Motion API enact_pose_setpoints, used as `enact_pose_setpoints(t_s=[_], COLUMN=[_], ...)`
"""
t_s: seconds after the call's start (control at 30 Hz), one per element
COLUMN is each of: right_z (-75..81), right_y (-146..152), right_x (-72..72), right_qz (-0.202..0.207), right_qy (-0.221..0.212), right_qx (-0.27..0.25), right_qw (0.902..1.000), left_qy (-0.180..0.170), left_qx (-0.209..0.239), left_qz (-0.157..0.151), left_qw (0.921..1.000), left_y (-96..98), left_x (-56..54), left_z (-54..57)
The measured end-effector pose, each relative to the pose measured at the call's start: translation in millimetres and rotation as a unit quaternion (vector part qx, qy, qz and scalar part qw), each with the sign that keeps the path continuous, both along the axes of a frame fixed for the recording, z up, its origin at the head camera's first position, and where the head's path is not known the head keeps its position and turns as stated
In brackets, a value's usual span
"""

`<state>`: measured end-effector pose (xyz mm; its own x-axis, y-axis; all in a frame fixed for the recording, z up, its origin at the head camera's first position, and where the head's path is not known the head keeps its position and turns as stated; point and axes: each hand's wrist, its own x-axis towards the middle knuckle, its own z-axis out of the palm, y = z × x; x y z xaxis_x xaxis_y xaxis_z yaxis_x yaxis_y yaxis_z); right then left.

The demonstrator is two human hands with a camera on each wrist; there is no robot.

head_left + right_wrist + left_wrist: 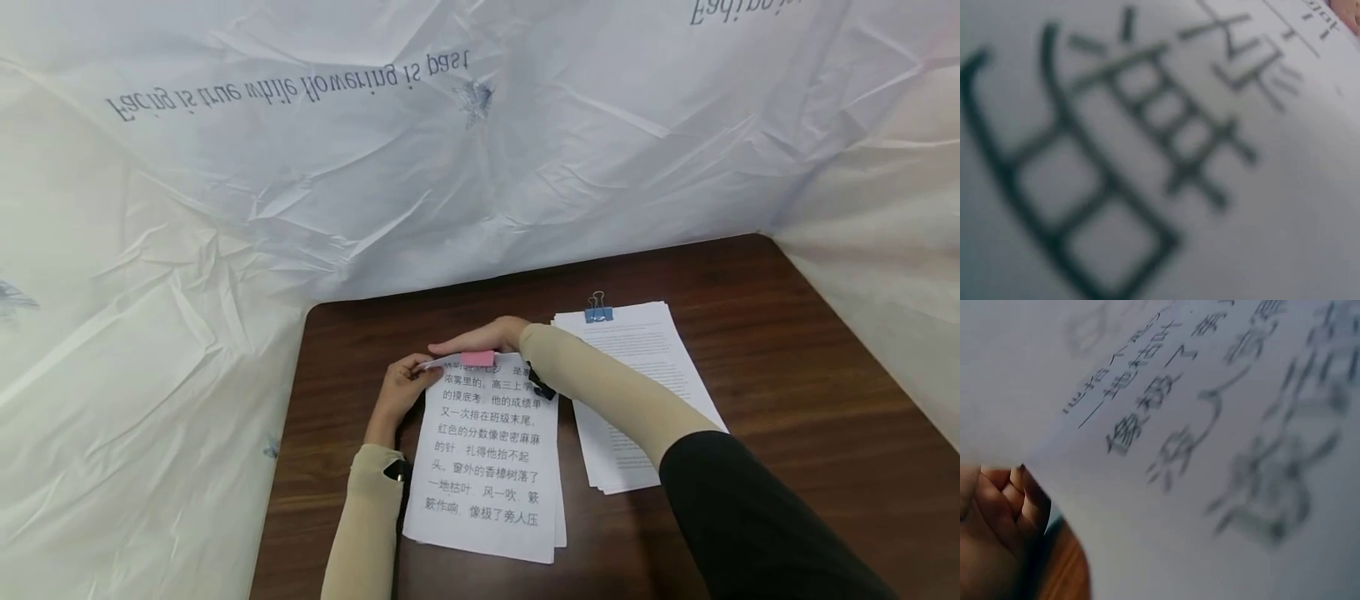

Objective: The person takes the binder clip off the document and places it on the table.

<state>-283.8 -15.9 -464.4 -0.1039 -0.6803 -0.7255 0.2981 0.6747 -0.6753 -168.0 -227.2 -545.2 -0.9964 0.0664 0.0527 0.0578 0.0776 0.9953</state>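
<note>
A stack of printed paper (483, 467) lies on the table, with large characters on its top sheet. A pink clip (477, 358) sits at the middle of its top edge. My left hand (405, 385) pinches the stack's upper left corner; in the left wrist view, curled fingers (1007, 512) show beside a bent sheet (1147, 500). Reaching across the top edge, my right hand (487, 335) is just behind the pink clip, touching or very near it. Its fingers are mostly hidden. Blurred print on the paper (1285, 206) fills the right wrist view.
A second stack of paper (637, 350) with finer print lies to the right, partly under the right forearm. A blue binder clip (598, 314) holds its top edge. White plastic sheeting (360, 183) hangs behind and beside the dark wooden table (810, 375).
</note>
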Motion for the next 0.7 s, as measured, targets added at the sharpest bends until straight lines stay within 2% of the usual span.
enact_pose_setpoints(t_s=[0.1, 0.2, 0.27, 0.33, 0.4, 0.57, 0.63, 0.7], right_z=[2.6, 2.3, 0.8, -0.6, 1.9, 17.1, 22.1, 26.1], right_y=[-5.5, -9.9, -8.2, -4.5, 0.9, 6.7, 8.0, 9.7], right_x=[-0.2, -0.6, -3.0, -7.0, -9.9, -16.3, -20.4, -23.4], right_qz=[0.057, 0.107, 0.123, 0.114, 0.104, 0.073, 0.058, 0.048], right_qy=[0.081, 0.148, 0.197, 0.226, 0.273, 0.382, 0.398, 0.397], right_qx=[0.014, 0.018, 0.027, 0.032, 0.031, -0.021, -0.041, -0.059], right_qw=[0.9950, 0.9830, 0.9723, 0.9669, 0.9558, 0.9212, 0.9147, 0.9146], left_qy=[0.004, 0.007, 0.002, -0.005, -0.013, -0.029, -0.036, -0.045], left_qx=[0.010, 0.016, 0.018, 0.008, -0.004, -0.054, -0.065, -0.067], left_qz=[-0.008, -0.015, -0.017, -0.013, -0.009, -0.003, -0.003, -0.001], left_qw=[0.9999, 0.9997, 0.9997, 0.9999, 0.9999, 0.9981, 0.9972, 0.9968], left_y=[-2.7, -4.1, -3.5, -2.1, -0.5, 2.2, 2.5, 3.2], left_x=[-0.3, -0.8, -1.3, -2.2, -3.1, -6.2, -7.3, -8.4], left_z=[-1.6, -2.1, -2.6, -3.0, -3.2, -1.6, 0.2, 1.9])
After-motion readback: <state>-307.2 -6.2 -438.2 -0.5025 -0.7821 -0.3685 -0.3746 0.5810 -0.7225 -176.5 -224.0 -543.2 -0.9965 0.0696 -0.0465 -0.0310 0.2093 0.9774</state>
